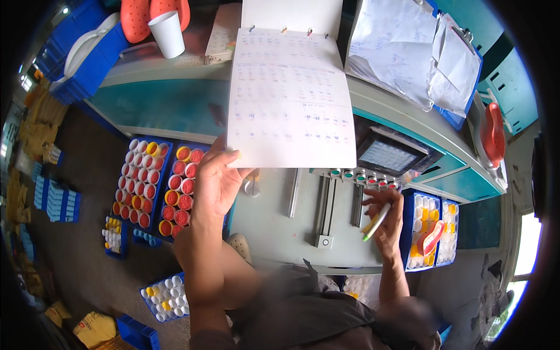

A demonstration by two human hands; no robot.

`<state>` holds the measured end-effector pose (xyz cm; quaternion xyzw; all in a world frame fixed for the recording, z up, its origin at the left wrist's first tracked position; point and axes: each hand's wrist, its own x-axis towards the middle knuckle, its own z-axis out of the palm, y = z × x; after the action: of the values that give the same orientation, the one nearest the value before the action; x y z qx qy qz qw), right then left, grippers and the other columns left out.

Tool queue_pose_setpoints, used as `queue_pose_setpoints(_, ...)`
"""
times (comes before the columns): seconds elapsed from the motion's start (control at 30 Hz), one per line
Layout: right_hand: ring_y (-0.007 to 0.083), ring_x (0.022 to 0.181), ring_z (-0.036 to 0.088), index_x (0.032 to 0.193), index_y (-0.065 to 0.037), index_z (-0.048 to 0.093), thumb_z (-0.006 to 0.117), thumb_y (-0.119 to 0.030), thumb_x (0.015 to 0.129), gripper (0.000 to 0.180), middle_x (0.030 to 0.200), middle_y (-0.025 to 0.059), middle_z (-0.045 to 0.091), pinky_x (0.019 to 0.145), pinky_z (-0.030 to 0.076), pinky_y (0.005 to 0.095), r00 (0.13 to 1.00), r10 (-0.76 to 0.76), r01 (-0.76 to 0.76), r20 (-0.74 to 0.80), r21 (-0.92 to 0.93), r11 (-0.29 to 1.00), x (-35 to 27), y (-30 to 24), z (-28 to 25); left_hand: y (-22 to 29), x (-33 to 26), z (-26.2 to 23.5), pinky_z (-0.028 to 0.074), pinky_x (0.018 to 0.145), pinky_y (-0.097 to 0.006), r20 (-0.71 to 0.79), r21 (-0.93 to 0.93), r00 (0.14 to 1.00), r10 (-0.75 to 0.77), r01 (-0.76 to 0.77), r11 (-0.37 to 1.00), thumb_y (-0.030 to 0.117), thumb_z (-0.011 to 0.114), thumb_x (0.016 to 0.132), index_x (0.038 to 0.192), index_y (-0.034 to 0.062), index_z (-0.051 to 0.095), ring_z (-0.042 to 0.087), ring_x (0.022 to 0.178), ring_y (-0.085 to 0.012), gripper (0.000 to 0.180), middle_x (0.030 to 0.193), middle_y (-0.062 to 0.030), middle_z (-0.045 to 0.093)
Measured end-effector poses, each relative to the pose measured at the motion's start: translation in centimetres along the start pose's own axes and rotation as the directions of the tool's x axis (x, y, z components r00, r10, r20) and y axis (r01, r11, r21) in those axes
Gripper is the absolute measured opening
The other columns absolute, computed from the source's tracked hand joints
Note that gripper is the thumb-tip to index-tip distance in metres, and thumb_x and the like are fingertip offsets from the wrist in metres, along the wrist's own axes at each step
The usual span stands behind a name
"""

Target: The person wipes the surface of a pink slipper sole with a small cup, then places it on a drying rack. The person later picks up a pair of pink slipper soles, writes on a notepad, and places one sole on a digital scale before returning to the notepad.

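Note:
My left hand (217, 184) grips the lower left corner of a ring-bound notebook (291, 99), thumb on the page and the other fingers behind it. Rows of handwriting cover the upright white page, and another leaf is flipped up above the rings. To the right, my right hand (388, 219) is closed around a white and green pen (376, 223), its green end pointing down and left. This hand is apart from the notebook, just below a row of green and red push buttons (371, 179) on the machine's front.
A display screen (389, 156) sits above the buttons. Trays of red-filled cups (139, 181) stand at left, and a blue tray of white and yellow cups (423, 227) at right. A clipboard (408, 52), a white cup (167, 35) and red perforated clogs (135, 20) lie on top.

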<state>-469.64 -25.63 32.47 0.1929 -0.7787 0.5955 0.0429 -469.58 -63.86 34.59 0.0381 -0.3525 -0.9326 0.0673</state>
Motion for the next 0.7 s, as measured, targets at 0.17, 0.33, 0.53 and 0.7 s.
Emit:
queue_pose_setpoints(0.17,0.0291,0.107,0.068,0.144,-0.003,0.038,0.057,0.017,0.081,0.069,0.138,0.0213,0.061,0.092,0.055,0.0404,0.934,-0.266,0.291,0.236,-0.075,0.954,7.5,-10.4,7.8,0.2,0.9,-0.8,0.056,0.097,-0.039,0.115,-0.016,0.99,-0.083,0.085,0.996,0.01,0.056,0.094,0.144,-0.0019,0.048,0.066,0.115,-0.0255,0.051,0.13,-0.0164,0.065)
queue_pose_setpoints(0.33,0.0297,0.107,0.068,0.146,0.002,0.039,0.073,0.002,0.085,0.07,0.14,0.0205,0.061,0.088,0.055,0.0371,0.858,-0.469,0.51,0.208,-0.254,0.822,11.5,-11.2,13.0,0.1,1.6,-1.0,0.06,0.092,-0.041,0.005,-0.033,0.988,-0.157,0.158,0.987,0.004,0.056,0.096,0.141,-0.0039,0.05,0.069,0.11,-0.0258,0.047,0.124,-0.0174,0.067)
queue_pose_setpoints(0.53,0.0315,0.1,0.073,0.129,0.002,0.051,0.077,-0.007,0.088,0.05,0.123,0.0207,0.07,0.086,0.057,0.0386,0.72,-0.664,0.648,0.201,-0.538,0.54,14.0,-10.1,15.3,0.2,0.7,-0.1,0.061,0.095,-0.046,0.171,0.004,0.977,-0.126,0.127,0.992,0.005,0.057,0.098,0.143,-0.0016,0.048,0.068,0.115,-0.0269,0.046,0.13,-0.0162,0.064)
queue_pose_setpoints(0.7,0.018,0.079,0.067,0.103,-0.011,0.068,0.086,-0.016,0.071,0.037,0.093,0.002,0.07,0.065,0.047,0.031,0.579,-0.768,0.708,0.274,-0.637,0.306,13.8,-10.1,15.5,0.4,0.6,0.1,0.064,0.092,-0.046,0.229,0.051,0.962,-0.15,0.142,0.989,0.009,0.058,0.101,0.145,0.0016,0.047,0.067,0.116,-0.0264,0.045,0.131,-0.0149,0.063)
